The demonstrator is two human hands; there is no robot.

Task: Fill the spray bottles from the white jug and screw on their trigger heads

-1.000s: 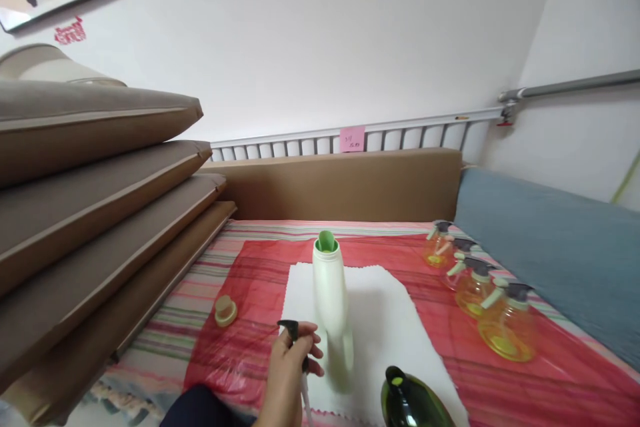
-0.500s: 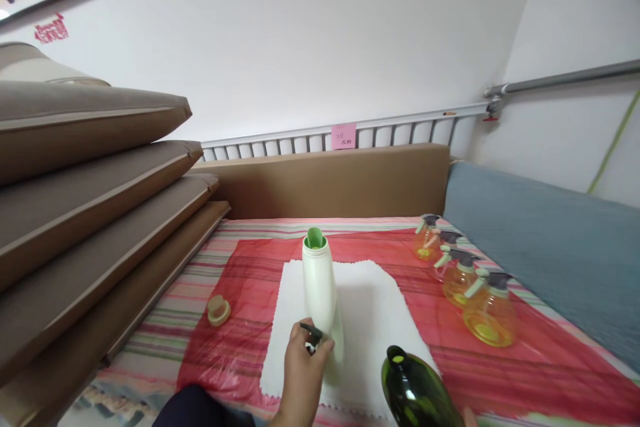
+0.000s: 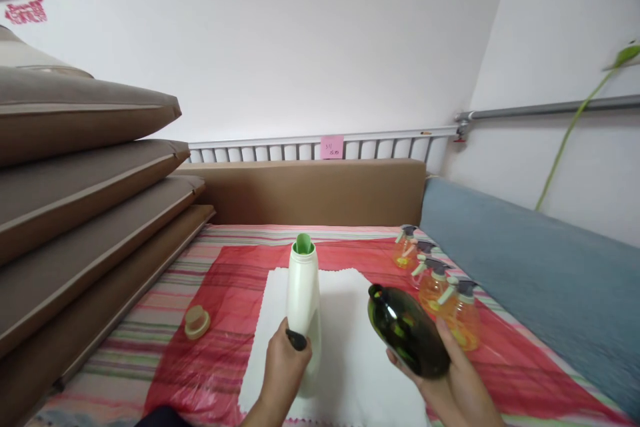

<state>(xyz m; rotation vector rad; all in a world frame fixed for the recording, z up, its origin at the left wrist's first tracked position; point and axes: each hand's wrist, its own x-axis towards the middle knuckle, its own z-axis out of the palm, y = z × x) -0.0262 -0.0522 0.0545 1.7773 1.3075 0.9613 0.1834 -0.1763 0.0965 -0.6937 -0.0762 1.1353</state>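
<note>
On the red plastic sheet (image 3: 210,373), the left hand (image 3: 283,370) grips a black sprayer (image 3: 296,339) against the white bottle (image 3: 303,310); right of it, the right hand (image 3: 450,373) cradles the tilted green bottle (image 3: 407,330). A nudge could topple the open white bottle.

- The tall white bottle (image 3: 303,307) stands upright mid-cloth, just at 1 o'clock of the left hand (image 3: 281,373).
- The white cloth (image 3: 350,353) lies bare between both hands.
- At 3 o'clock, four orange spray bottles (image 3: 434,283) crowd the edge behind the dark green bottle (image 3: 406,330).
- At 9 o'clock, stacked cushions (image 3: 85,213) wall the side; a small cap (image 3: 197,321) lies near them.
</note>
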